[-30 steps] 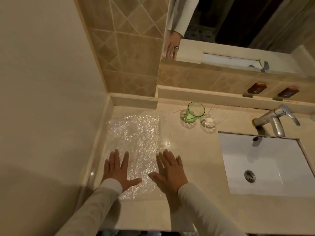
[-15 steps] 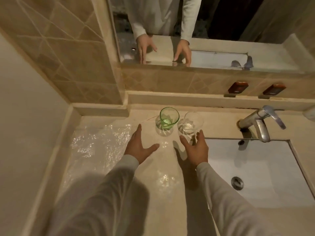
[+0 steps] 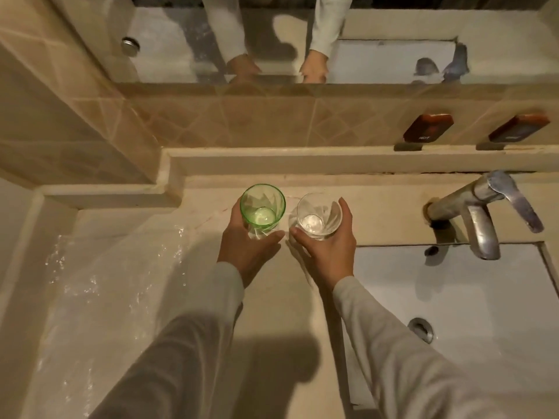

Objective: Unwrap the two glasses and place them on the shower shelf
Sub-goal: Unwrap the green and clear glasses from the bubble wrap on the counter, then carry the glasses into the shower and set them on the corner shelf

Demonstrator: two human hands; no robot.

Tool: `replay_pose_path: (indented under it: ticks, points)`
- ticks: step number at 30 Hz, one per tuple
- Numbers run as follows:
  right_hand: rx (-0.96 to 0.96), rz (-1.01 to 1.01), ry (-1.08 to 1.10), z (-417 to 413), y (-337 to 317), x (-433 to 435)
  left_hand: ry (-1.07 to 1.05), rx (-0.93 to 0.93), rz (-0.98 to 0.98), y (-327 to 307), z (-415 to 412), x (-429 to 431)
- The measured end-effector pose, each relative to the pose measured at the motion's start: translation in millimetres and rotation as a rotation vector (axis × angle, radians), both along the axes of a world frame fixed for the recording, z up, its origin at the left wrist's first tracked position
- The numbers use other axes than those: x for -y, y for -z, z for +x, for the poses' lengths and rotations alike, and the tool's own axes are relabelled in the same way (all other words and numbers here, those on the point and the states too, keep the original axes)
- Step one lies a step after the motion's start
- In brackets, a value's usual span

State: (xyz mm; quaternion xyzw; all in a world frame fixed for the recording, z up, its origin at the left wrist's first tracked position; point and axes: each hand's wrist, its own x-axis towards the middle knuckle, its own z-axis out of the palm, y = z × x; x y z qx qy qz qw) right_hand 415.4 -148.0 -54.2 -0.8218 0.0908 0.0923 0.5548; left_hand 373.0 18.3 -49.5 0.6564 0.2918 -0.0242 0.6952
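Observation:
A green glass [image 3: 262,207] and a clear glass [image 3: 319,215] stand upright side by side near the back of the beige counter [image 3: 272,297]. My left hand [image 3: 246,247] wraps around the green glass from the near side. My right hand [image 3: 328,247] wraps around the clear glass, thumb on its left and fingers on its right. Flattened bubble wrap [image 3: 99,282] lies on the counter to the left, apart from both glasses. A narrow ledge [image 3: 302,160] runs along the wall just behind the glasses.
A white sink [image 3: 453,313] with a drain [image 3: 421,329] sits to the right, and a metal tap [image 3: 484,213] juts over it. Two red-brown tags [image 3: 428,127] hang on the tiled wall. A mirror [image 3: 302,40] above reflects my hands.
My hands left the bubble wrap, moved forward to the two glasses, and have closed around them. The camera has shifted right and closer to the glasses.

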Motion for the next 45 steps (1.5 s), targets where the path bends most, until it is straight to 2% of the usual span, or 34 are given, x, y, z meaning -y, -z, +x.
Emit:
replay_pose_path:
  ticks: [9, 14, 18, 24, 28, 35, 45]
  points:
    - [-0.002, 0.025, 0.032, 2, 1, -3, -0.134, 0.043, -0.109, -5, 8, 7]
    - [0.029, 0.081, 0.048, -4, -7, -4, -0.107, 0.052, -0.164, -18, -10, 3]
    - [0.052, 0.138, 0.042, -10, -24, -4, -0.082, 0.104, -0.102, -34, -20, -8]
    - [0.04, 0.252, 0.038, -43, -66, -10, -0.039, 0.107, -0.255, -70, -44, -26]
    - [0.031, 0.34, 0.086, -79, -95, -12, 0.123, 0.124, -0.267, -105, -67, -37]
    - [0.068, 0.469, 0.295, -159, -137, 4, 0.353, 0.203, -0.354, -146, -99, -38]
    - [0.179, 0.481, 0.664, -289, -171, 88, 0.777, 0.176, -0.352, -167, -145, 78]
